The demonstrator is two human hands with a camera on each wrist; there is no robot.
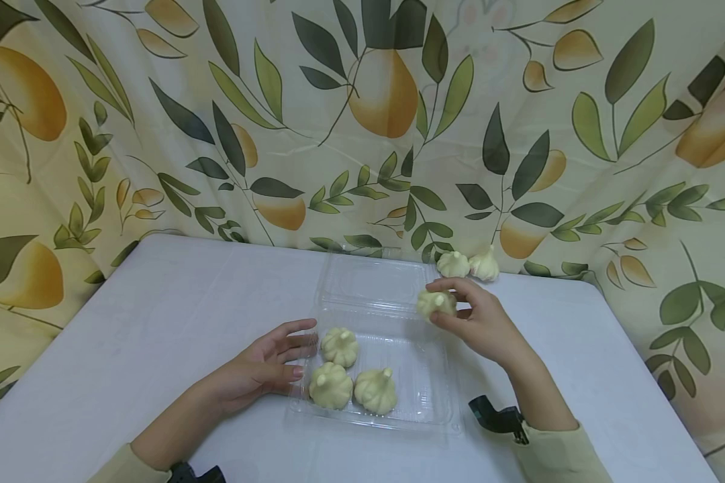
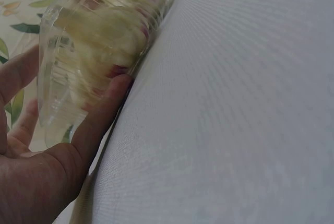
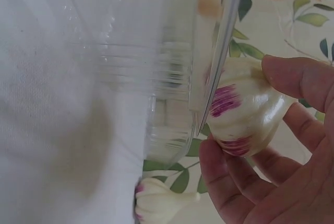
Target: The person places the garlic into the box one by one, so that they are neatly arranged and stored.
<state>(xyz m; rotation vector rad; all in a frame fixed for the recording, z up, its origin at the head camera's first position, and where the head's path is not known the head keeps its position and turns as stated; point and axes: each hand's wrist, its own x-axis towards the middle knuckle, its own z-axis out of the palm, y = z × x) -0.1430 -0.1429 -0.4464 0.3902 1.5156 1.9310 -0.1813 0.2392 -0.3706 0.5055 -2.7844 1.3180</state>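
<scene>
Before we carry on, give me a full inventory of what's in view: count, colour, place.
Garlic in the box: 3, cream, toward its left side
Held garlic: 1, cream with purple streaks, in the right hand
Far garlic: 2, cream, side by side near the table's far edge
Box: 1, clear, on the table, lid open at the far side
Table: 1, white top, under the box
Curtain: count unclear, pale with fruit and leaf print, behind the table
Wrist devices: 2, black, one at each cuff
Sleeves: 2, pale beige, on the forearms
Hands: 2, bare, left hand touching the box's left side, right hand holding garlic
</scene>
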